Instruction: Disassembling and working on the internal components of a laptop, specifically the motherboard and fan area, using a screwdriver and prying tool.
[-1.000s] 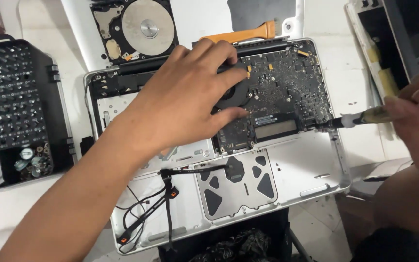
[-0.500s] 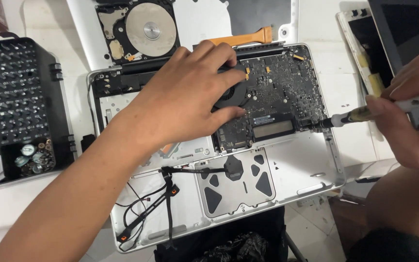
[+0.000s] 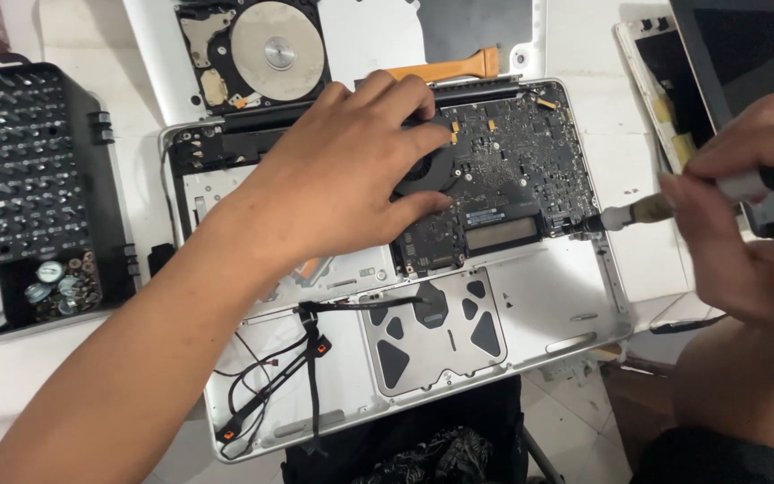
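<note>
With the left hand (image 3: 342,179) pressed flat on the fan (image 3: 436,161) and the right hand (image 3: 745,215) in a clenched grip on the screwdriver (image 3: 647,211), its tip at the logic board (image 3: 512,170) edge just beyond that grip, a slip could gouge the board.

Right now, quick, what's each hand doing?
Left hand: open, flat on the laptop.
Right hand: closed, holding a screwdriver.
</note>
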